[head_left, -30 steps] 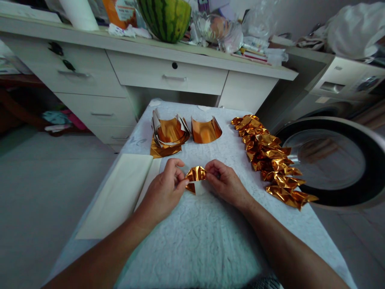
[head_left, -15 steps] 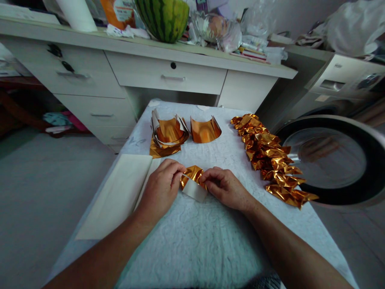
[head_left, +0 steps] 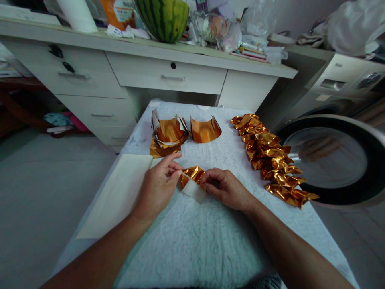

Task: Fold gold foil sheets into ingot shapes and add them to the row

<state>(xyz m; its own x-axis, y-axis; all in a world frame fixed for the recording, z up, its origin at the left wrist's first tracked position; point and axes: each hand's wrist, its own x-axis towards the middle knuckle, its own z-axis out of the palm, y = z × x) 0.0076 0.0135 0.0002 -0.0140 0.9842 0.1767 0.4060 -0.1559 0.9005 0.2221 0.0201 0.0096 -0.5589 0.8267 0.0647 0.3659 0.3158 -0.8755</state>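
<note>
Between my two hands, near the middle of the cloth-covered table, is a gold foil piece with a pale lower flap. My left hand pinches its left corner between thumb and a finger, with the index finger raised. The fingertips of my right hand are closed on its right edge. Beyond them stand a curled stack of gold sheets and a single curved gold sheet. On the right lies a row of several folded gold foil pieces.
White paper sheets lie along the table's left side. Behind the table is a white counter with a watermelon and plastic bags. A washing machine's round door hangs open at the right.
My left index finger has lifted away from the foil, and that hand has shifted slightly left. My right hand has barely moved.
</note>
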